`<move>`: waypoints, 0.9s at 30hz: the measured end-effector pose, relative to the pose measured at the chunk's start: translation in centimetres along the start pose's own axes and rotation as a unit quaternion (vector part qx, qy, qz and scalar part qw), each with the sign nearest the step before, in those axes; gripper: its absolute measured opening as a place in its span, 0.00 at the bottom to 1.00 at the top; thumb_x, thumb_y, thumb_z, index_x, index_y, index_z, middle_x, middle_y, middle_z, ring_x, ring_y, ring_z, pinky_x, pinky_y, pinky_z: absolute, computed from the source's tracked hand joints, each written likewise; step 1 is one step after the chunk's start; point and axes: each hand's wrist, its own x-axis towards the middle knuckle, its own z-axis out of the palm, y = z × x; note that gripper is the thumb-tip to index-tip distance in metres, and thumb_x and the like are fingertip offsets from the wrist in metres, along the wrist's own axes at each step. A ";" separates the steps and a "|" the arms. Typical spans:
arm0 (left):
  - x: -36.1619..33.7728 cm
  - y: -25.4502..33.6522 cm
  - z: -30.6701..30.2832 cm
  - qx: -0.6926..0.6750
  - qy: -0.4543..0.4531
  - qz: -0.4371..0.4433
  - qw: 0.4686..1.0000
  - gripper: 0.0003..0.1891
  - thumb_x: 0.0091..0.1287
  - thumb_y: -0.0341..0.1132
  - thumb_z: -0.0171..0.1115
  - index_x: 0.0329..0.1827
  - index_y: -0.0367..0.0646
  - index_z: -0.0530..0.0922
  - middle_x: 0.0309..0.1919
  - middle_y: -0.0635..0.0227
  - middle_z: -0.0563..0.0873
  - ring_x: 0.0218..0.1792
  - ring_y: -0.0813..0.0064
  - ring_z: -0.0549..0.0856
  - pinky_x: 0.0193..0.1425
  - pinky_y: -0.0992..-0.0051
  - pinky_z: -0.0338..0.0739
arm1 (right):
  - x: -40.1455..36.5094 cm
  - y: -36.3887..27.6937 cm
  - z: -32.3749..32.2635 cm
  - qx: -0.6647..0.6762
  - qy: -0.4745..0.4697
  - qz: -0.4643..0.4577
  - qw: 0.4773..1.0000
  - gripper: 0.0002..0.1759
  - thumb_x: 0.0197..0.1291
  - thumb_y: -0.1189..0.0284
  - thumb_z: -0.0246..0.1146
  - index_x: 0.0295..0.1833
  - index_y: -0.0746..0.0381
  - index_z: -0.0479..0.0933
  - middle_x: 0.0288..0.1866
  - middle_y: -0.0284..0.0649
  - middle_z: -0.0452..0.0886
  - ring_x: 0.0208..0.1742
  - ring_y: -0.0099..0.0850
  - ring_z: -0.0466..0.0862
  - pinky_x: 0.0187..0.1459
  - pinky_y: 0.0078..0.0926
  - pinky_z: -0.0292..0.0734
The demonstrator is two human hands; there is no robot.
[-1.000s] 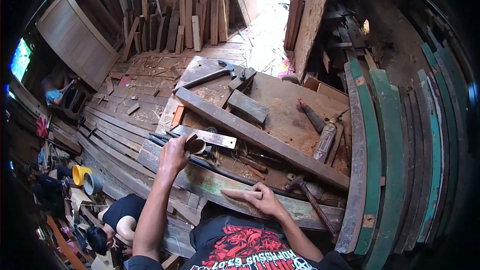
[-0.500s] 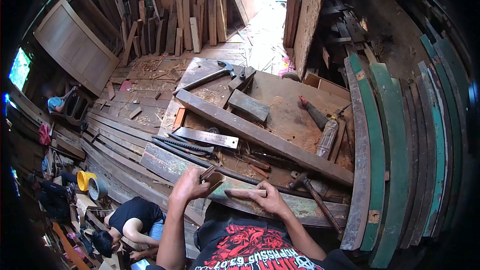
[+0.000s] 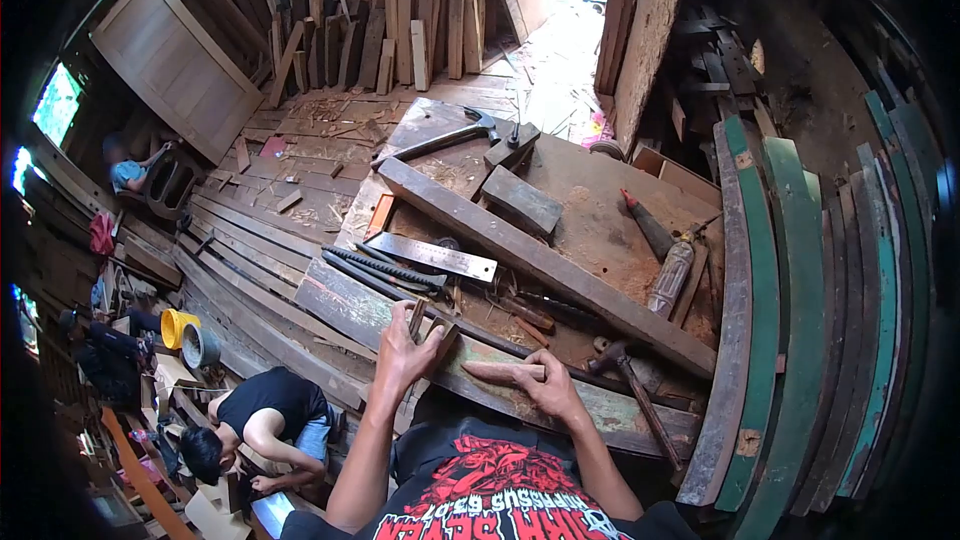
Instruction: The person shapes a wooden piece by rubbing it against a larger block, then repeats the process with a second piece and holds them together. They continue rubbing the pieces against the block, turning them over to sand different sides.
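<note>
My left hand (image 3: 405, 352) is closed around a small brown wooden block (image 3: 442, 342), with part of it hidden by the fingers. In my right hand (image 3: 552, 390) is a short, tapered piece of wood (image 3: 490, 372), its narrow end pointing left toward the block. Both hands are just above a long plank (image 3: 620, 410) with worn green paint, which runs along the near side of the workbench. The two held pieces are apart from each other.
On the workbench (image 3: 590, 175) lie a long beam (image 3: 540, 260), a claw hammer (image 3: 440, 140), a try square (image 3: 430, 255), a sharpening-stone-like block (image 3: 522, 202), a plastic bottle (image 3: 672, 280) and another hammer (image 3: 640, 400). Green boards (image 3: 800, 310) stand right. A co-worker (image 3: 270, 420) bends at lower left.
The camera view has turned a little, shifting the bench rightward. My right hand has turned the tapered piece, so its lighter side shows. Both hands keep their holds.
</note>
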 end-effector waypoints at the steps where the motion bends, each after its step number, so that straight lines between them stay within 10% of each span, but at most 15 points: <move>1: -0.1 0.7 0.2 -0.011 0.005 -0.020 1.000 0.31 0.65 0.40 0.77 0.66 0.39 0.70 0.45 0.44 0.91 0.46 0.54 0.93 0.51 0.60 0.85 | 0.1 -0.2 0.0 -0.002 0.002 -0.004 1.000 0.22 0.69 0.57 0.76 0.49 0.66 0.81 0.39 0.42 0.88 0.42 0.27 0.86 0.46 0.33 0.83; 5: -0.8 0.8 1.6 -0.135 0.071 -0.001 0.988 0.32 0.66 0.40 0.80 0.63 0.40 0.67 0.37 0.54 0.91 0.33 0.66 0.91 0.44 0.64 0.85 | 0.1 0.0 0.1 0.008 0.006 0.008 1.000 0.21 0.68 0.58 0.76 0.49 0.65 0.80 0.36 0.38 0.84 0.38 0.24 0.83 0.42 0.30 0.82; 13: -1.4 -0.8 1.6 0.025 -0.046 0.057 0.997 0.38 0.59 0.35 0.79 0.67 0.40 0.64 0.44 0.34 0.88 0.52 0.32 0.89 0.54 0.48 0.86 | 0.0 0.8 0.2 0.019 0.030 -0.022 0.999 0.21 0.69 0.58 0.76 0.49 0.66 0.81 0.38 0.41 0.86 0.40 0.27 0.85 0.44 0.32 0.83; 27: -1.9 -2.0 2.9 0.011 0.053 0.058 0.997 0.39 0.60 0.40 0.82 0.64 0.39 0.62 0.49 0.40 0.85 0.52 0.35 0.87 0.57 0.48 0.81 | 0.3 1.9 0.3 0.043 0.008 -0.006 0.999 0.21 0.70 0.58 0.75 0.50 0.66 0.80 0.40 0.44 0.87 0.44 0.30 0.87 0.49 0.34 0.83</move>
